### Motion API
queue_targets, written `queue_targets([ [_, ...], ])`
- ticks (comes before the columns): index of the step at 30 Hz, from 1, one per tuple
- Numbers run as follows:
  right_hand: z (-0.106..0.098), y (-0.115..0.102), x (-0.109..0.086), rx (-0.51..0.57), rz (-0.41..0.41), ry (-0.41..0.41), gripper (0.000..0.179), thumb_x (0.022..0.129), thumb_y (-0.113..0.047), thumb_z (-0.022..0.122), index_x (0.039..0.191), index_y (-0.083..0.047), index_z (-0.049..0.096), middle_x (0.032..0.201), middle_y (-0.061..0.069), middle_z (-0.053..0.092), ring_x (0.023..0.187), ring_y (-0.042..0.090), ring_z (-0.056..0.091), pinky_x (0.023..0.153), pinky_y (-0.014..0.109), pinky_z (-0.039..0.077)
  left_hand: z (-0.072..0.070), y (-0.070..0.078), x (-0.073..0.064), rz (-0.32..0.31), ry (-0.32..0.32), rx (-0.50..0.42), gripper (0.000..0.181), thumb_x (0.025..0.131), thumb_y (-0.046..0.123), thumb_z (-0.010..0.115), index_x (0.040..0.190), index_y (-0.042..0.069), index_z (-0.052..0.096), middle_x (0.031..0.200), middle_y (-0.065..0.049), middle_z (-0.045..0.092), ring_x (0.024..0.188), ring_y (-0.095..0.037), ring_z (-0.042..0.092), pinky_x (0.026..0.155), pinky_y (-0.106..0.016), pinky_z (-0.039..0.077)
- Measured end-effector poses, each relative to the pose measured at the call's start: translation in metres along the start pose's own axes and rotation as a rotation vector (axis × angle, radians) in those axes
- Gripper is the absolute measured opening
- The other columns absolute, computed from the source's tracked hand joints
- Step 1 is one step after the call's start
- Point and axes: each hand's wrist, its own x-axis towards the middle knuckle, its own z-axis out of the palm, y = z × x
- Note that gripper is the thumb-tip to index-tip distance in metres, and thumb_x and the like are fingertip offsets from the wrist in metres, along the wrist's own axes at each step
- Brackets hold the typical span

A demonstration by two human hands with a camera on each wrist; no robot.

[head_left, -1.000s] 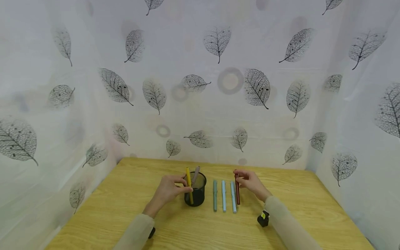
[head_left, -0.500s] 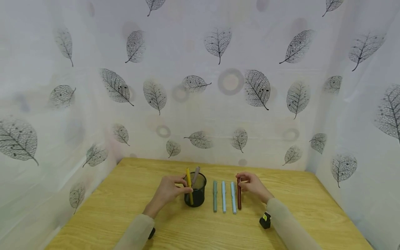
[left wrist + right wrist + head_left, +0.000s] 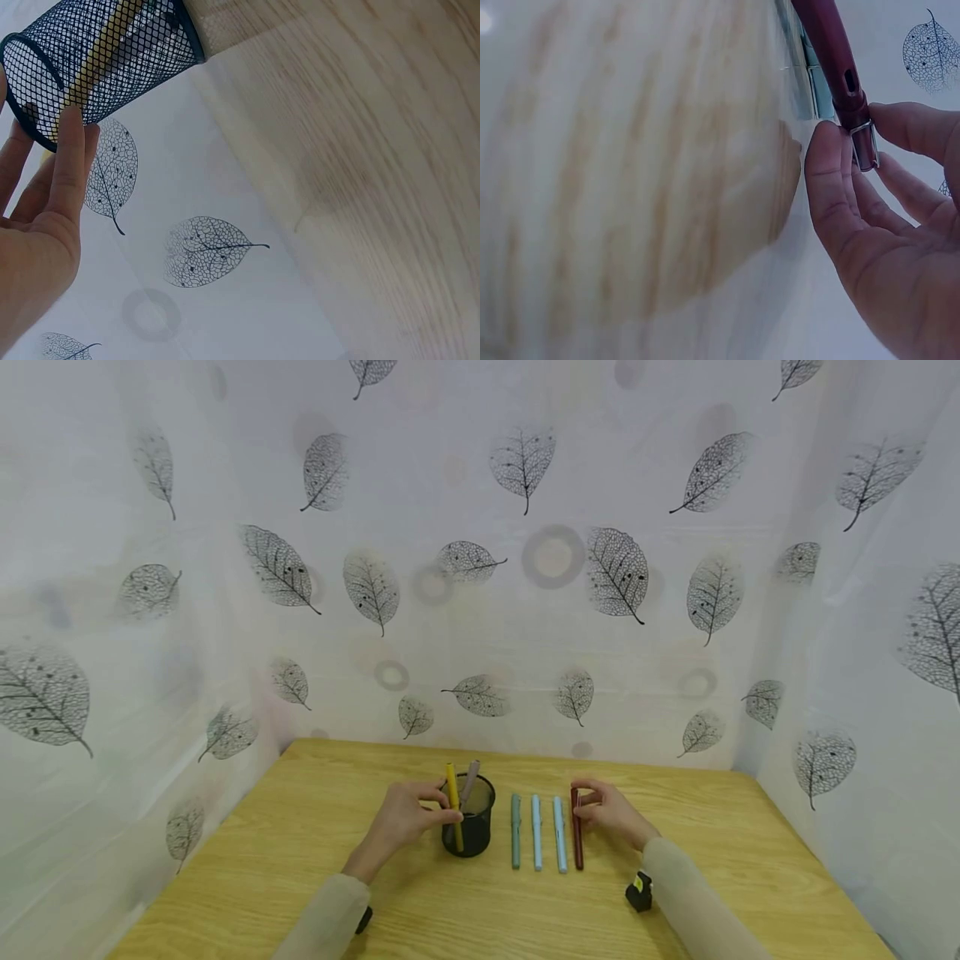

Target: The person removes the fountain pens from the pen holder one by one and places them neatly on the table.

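Observation:
My left hand holds the black mesh pen holder at its left side by the rim, thumb in front and fingers behind. A yellow pen and a greyish-mauve pen lean inside the holder. In the left wrist view, the fingers touch the mesh rim. My right hand pinches the far end of a dark red pen, which lies along the right end of a row. In the right wrist view, thumb and fingers surround the clip end of that dark red pen.
Left of the dark red pen lie a grey-green pen, a light blue pen and another light blue pen, roughly parallel. They rest on a wood-grain table. A leaf-print curtain encloses the back and sides.
My right hand has moved slightly right and toward me with the dark red pen, which has come away from the neighbouring light blue pen. My left hand and the pen holder have stayed put.

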Motion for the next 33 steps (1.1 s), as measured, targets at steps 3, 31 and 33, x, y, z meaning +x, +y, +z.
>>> queue_targets([
  [3, -0.001, 0.0, 0.0, 0.01, 0.009, -0.008, 0.054, 0.094, 0.0, 0.059, 0.144, 0.007, 0.038, 0.123, 0.032, 0.055, 0.092, 0.024, 0.067, 0.074, 0.039, 0.058, 0.0, 0.0, -0.001, 0.0, 0.001, 0.001, 0.019, 0.076, 0.043, 0.081, 0.073, 0.026, 0.073, 0.131, -0.02, 0.062, 0.078, -0.014, 0.074, 0.057, -0.019, 0.054],
  [31, -0.007, 0.008, 0.004, 0.0, 0.04, -0.027, 0.045, 0.093, 0.0, 0.062, 0.134, 0.011, 0.05, 0.12, 0.029, 0.06, 0.095, 0.024, 0.066, 0.075, 0.037, 0.059, 0.001, 0.0, 0.0, -0.02, 0.003, -0.005, 0.014, 0.077, 0.038, 0.082, 0.073, 0.028, 0.073, 0.132, -0.016, 0.062, 0.099, -0.026, 0.072, 0.061, -0.019, 0.055],
  [33, -0.006, 0.007, 0.004, 0.01, 0.047, -0.027, 0.048, 0.092, 0.003, 0.06, 0.137, 0.011, 0.046, 0.119, 0.03, 0.059, 0.092, 0.025, 0.067, 0.074, 0.039, 0.059, 0.001, 0.0, 0.0, -0.016, 0.004, -0.002, 0.014, 0.077, 0.039, 0.082, 0.073, 0.028, 0.073, 0.132, -0.016, 0.062, 0.103, -0.027, 0.071, 0.062, -0.019, 0.055],
])
